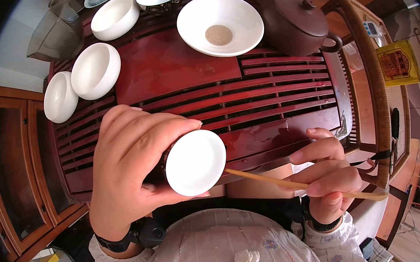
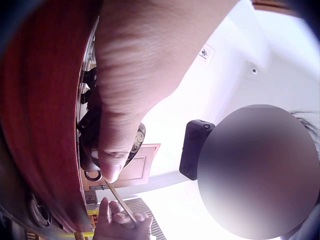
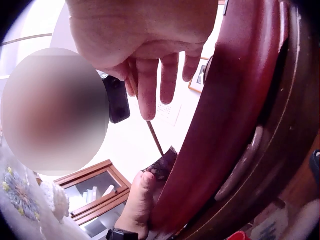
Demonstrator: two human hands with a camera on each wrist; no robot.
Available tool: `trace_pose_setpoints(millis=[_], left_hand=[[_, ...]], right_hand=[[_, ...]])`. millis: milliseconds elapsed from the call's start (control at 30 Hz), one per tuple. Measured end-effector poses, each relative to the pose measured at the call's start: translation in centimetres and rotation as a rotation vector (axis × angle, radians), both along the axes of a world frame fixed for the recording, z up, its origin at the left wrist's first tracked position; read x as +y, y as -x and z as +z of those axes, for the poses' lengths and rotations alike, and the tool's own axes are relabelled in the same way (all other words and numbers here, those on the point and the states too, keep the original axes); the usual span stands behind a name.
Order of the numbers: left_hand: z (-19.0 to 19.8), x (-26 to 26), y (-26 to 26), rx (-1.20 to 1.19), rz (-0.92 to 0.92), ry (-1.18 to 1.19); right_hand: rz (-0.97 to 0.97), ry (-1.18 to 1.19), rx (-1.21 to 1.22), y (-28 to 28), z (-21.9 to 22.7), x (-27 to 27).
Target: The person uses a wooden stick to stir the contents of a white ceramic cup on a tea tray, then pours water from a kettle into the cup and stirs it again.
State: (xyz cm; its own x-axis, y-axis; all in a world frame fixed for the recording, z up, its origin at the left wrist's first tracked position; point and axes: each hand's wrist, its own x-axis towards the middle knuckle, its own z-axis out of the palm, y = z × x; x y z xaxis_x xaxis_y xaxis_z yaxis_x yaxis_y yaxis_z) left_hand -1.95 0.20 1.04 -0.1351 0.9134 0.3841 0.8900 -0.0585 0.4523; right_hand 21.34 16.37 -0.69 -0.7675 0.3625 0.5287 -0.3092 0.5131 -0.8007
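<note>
My left hand [image 1: 126, 160] grips a small cup [image 1: 196, 163], thumb below and fingers above in the head view. Its white inside faces the head camera, and a dark scroll-patterned outer wall [image 2: 138, 142] shows past the thumb in the left wrist view. Between the thumb and fingers of my right hand [image 1: 332, 173] is a thin wooden stick [image 1: 266, 179], bent at its right end. The stick's other tip reaches the cup's rim in the head view. Both hands are over the near edge of a dark red slatted tea tray [image 1: 174, 83].
At the back of the tray stand a wide white bowl [image 1: 253, 24] with a brownish patch at its bottom and a brown teapot [image 1: 297, 24]. Several white cups [image 1: 96, 70] line the left side, near a clear container [image 1: 55, 36]. A rattan chair arm [image 1: 377, 93] curves along the right.
</note>
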Motion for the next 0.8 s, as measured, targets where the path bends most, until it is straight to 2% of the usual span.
trace_pose_setpoints(millis=[100,167,800], left_hand=[[-0.07,0.03,0.05,-0.002,-0.007,-0.004],[-0.10,0.00,0.06,-0.003,-0.008,-0.006],[-0.09,0.01,0.03,-0.009,-0.011,-0.007]], right_hand=[[0.012,-0.054,-0.011,-0.05,-0.14,0.03],[-0.058,0.002,0.034,0.01,-0.26,-0.22],[-0.010,-0.011,0.013,-0.09,-0.73,-0.30]])
